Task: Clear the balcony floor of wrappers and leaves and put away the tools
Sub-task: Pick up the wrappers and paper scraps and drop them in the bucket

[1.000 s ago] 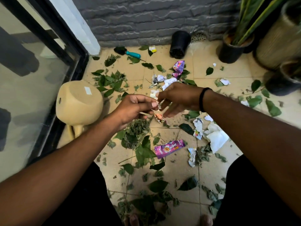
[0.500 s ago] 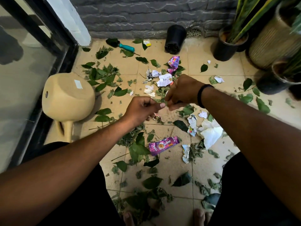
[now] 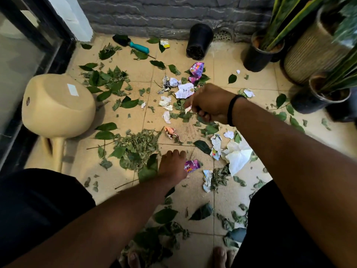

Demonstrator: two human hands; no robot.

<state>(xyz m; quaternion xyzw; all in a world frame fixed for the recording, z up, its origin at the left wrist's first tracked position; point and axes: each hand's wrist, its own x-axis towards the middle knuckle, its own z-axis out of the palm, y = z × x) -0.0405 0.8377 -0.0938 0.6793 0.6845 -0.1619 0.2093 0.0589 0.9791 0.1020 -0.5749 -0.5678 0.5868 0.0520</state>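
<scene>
Two hands work apart over a littered tile floor (image 3: 241, 78), each reaching toward its own patch of debris, which suggests the person is squatting so that both sides stay within reach. The left hand (image 3: 172, 165) is lowered with its fingers curled down onto the near end of a purple wrapper (image 3: 192, 166); whether it already pinches the wrapper or only touches it cannot be told, since the fingertips are hidden under the knuckles. The right hand (image 3: 209, 102), wearing a black wristband (image 3: 232, 109), is closed in a loose fist farther out, with a small pale scrap (image 3: 187, 109) showing at its fingertips, apparently collected litter kept in the palm so the hand can gather more. Just beyond the right hand lie crumpled white papers (image 3: 184, 90) and a second purple wrapper (image 3: 196, 71); between the hands sits an orange wrapper (image 3: 171, 132). Beside the left hand, on its outer side, a heap of green leaves (image 3: 135, 149) looks already raked together. Far beyond both hands, near the wall, lies a teal-handled trowel (image 3: 135, 45), not yet put away. An overturned beige pot (image 3: 58, 105) rests well to the left of the left hand.
</scene>
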